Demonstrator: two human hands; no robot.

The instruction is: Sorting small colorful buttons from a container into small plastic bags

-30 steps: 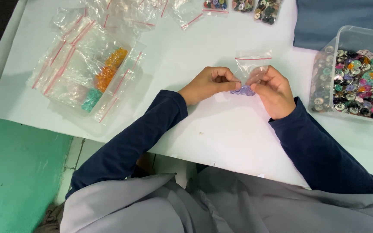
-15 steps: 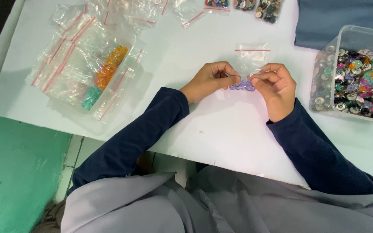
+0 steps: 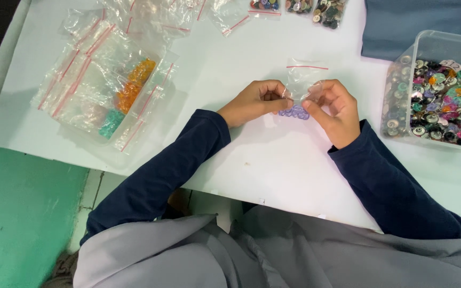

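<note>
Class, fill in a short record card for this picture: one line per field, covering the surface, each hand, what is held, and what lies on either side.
Surface: white table
Left hand: pinches one edge of a small clear zip bag
Right hand: pinches the bag's other edge
By the hands: purple buttons, at the bag's lower end; whether inside it cannot be told
Left side: heap of clear zip bags, some with orange and teal pieces
Right side: clear plastic box full of mixed coloured buttons
Far edge: small bags of buttons, blue cloth
</note>
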